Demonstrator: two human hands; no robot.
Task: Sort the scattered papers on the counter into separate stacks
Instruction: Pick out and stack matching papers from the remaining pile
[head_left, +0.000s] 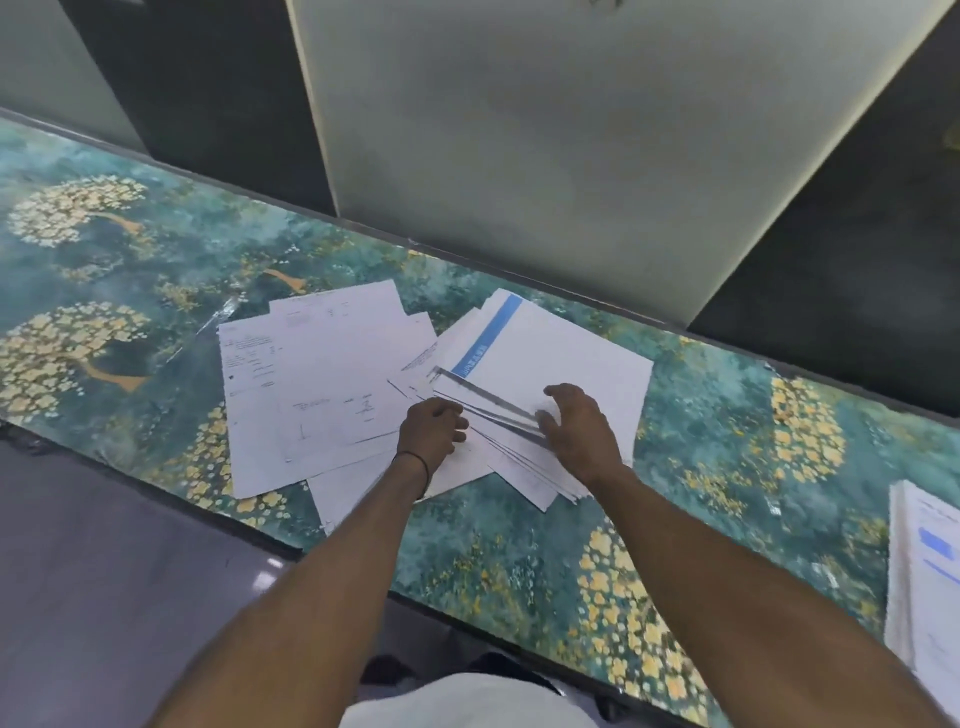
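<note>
White sheets (524, 467) fan beneath the blue-striped sheet (491, 335). Your left hand (434, 428) pinches their edges — your right hand (579, 431) rests on them, fingers spread.

No legible text anywhere on my feed.
Loose sheets (332, 374) carry small black print, too blurred for me to read. The sheet with the blue band (488, 332) has white characters on the band, illegible. The stack at the right edge (930, 561) shows a blue block and faint lines, unreadable.
</note>
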